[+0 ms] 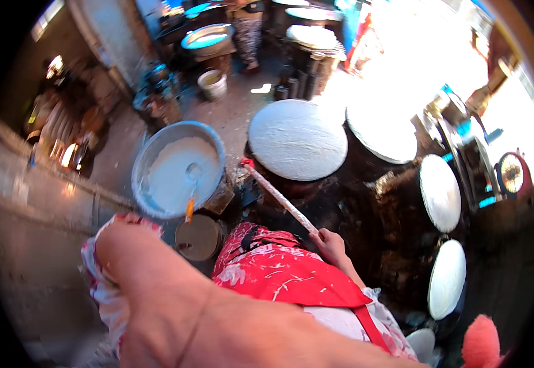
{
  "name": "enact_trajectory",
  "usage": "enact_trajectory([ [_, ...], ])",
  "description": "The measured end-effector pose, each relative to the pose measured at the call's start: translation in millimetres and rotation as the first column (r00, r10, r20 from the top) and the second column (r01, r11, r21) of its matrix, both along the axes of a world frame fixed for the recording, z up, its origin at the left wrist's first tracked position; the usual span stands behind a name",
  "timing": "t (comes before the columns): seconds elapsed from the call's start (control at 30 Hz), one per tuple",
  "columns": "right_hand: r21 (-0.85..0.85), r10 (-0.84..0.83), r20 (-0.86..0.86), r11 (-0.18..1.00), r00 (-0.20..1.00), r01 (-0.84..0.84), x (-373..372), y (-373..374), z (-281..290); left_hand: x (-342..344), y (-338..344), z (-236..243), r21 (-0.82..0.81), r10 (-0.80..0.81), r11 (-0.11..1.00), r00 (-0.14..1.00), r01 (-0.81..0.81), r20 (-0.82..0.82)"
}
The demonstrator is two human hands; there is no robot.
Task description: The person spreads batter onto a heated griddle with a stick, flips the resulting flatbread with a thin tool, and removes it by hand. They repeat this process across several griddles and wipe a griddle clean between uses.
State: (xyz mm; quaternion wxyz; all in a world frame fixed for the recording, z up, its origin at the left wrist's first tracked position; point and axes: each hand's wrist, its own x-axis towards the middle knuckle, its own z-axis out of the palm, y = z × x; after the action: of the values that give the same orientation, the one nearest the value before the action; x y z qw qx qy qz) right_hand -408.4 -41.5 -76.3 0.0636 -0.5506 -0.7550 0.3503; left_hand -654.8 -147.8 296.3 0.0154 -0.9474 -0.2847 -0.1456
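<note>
My right hand (329, 243) is closed around one end of a long white wrapped stick (282, 201). The stick slants away to the left, and its red tip is beside the near-left edge of a large round white-topped surface (297, 140). My left arm is bent up close in front of me; the back of the left hand (261, 331) fills the lower middle, its fingers hidden. Left of the stick stands a wide basin (217, 138) of white liquid. A ladle (190, 207) with an orange handle leans in it, its bowl in the liquid.
A round-topped container (198, 238) stands below the basin. More round white tops (440, 193) curve down the right side. Farther off are a white bucket (212, 84), a blue-rimmed basin (207, 37) and a person's legs (247, 40). Glare washes out the upper right.
</note>
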Motion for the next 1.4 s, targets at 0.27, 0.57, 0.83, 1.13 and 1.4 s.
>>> enact_trajectory([
  [0.27, -0.058, 0.009, -0.041, 0.998, 0.999, -0.011, 1, 2, 1, 6, 13, 13, -0.107, -0.119, 0.988, 0.989, 0.109, -0.083],
  [0.57, -0.022, 0.012, -0.077, 1.000, 0.997, -0.014, 15, -9, -13, -1, 19, 32, -0.176, -0.123, 0.979, 0.987, 0.103, -0.106],
  [0.83, -0.056, -0.071, -0.115, 0.996, 0.991, 0.065, 14, -12, -11, -24, 6, 67, -0.244, 0.002, 0.969, 0.990, -0.037, -0.142],
  [1.13, -0.049, -0.159, -0.177, 0.987, 0.971, 0.153, 7, 3, -29, 27, 9, 59, -0.275, -0.230, 0.948, 0.943, 0.161, -0.241],
  [1.4, -0.024, -0.133, -0.192, 0.991, 0.972, 0.131, 3, 7, -45, 64, 7, 43, -0.354, -0.360, 0.899, 0.894, 0.257, -0.265],
])
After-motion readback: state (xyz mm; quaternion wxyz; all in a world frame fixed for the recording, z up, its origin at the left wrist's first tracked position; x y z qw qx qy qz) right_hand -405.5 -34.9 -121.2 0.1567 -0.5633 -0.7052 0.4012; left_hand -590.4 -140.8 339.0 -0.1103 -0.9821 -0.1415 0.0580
